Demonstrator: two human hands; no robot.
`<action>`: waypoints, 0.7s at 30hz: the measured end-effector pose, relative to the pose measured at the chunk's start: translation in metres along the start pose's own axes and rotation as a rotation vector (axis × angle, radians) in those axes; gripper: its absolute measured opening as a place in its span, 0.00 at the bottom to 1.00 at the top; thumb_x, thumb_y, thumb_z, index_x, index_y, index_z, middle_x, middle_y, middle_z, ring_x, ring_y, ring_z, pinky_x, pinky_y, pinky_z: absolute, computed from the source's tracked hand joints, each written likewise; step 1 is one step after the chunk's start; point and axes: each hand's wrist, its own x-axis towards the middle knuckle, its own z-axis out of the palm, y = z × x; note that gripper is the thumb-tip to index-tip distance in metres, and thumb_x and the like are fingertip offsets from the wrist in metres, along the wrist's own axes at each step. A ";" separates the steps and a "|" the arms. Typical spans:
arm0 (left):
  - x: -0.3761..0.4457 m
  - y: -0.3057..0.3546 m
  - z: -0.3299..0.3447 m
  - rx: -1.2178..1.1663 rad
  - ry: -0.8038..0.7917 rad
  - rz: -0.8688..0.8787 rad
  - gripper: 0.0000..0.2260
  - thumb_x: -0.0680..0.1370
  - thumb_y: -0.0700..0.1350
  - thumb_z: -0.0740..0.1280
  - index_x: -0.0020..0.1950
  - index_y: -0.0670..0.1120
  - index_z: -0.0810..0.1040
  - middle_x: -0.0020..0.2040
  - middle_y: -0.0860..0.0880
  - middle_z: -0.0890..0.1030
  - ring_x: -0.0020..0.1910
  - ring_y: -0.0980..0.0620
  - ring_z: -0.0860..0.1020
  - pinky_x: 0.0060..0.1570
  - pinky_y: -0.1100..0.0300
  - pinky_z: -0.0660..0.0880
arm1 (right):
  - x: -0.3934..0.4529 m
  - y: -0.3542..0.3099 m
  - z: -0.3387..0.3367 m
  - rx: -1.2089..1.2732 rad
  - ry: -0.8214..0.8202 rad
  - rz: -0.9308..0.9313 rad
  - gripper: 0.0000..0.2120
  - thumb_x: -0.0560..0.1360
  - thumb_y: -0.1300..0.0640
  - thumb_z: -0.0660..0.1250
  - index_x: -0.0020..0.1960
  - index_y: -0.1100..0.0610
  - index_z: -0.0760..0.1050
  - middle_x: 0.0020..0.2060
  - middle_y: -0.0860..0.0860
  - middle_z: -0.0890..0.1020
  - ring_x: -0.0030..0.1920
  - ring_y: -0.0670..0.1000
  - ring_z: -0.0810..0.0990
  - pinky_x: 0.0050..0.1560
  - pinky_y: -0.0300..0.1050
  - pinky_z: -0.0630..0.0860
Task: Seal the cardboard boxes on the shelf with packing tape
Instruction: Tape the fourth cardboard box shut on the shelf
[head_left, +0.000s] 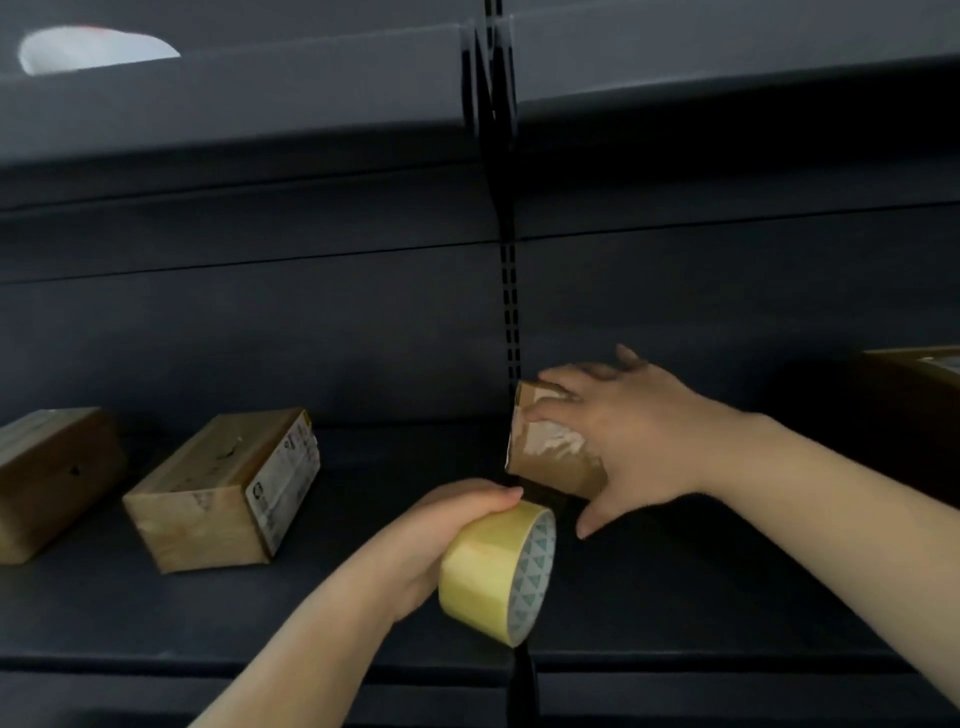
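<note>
My left hand (441, 540) grips a roll of yellowish packing tape (488, 577) just above the dark shelf (675, 597), near its front. My right hand (634, 441) is spread over a small cardboard box (545, 457) standing on the shelf by the slotted upright, fingers over its top and thumb under its lower right corner. White tape scraps show on the box's near face. Two more cardboard boxes lie to the left: one with a white label (223, 493) and one at the frame's edge (47, 478).
Another brown box (914, 415) sits at the far right of the shelf. A dark upper shelf (234, 93) overhangs, with a white object (93, 49) on it. A black slotted upright (511, 312) divides the two bays.
</note>
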 end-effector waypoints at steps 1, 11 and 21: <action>0.001 0.001 -0.001 -0.004 -0.007 0.009 0.27 0.57 0.58 0.71 0.52 0.47 0.80 0.47 0.46 0.81 0.47 0.49 0.79 0.51 0.53 0.74 | 0.001 -0.006 0.005 -0.071 0.026 0.012 0.50 0.57 0.30 0.70 0.72 0.42 0.52 0.73 0.51 0.57 0.68 0.56 0.62 0.68 0.64 0.54; -0.004 0.040 -0.011 -0.022 0.010 0.236 0.23 0.63 0.52 0.71 0.58 0.55 0.71 0.50 0.49 0.78 0.43 0.54 0.80 0.36 0.61 0.76 | 0.013 0.045 -0.019 0.700 -0.010 0.244 0.32 0.59 0.44 0.76 0.58 0.33 0.66 0.52 0.40 0.70 0.50 0.43 0.70 0.42 0.40 0.72; 0.009 0.018 0.000 -0.198 0.089 0.376 0.12 0.63 0.53 0.70 0.38 0.47 0.86 0.41 0.48 0.85 0.46 0.52 0.82 0.51 0.58 0.75 | 0.001 0.062 -0.018 0.882 -0.201 0.274 0.39 0.58 0.28 0.66 0.66 0.39 0.64 0.66 0.44 0.67 0.64 0.48 0.67 0.62 0.46 0.67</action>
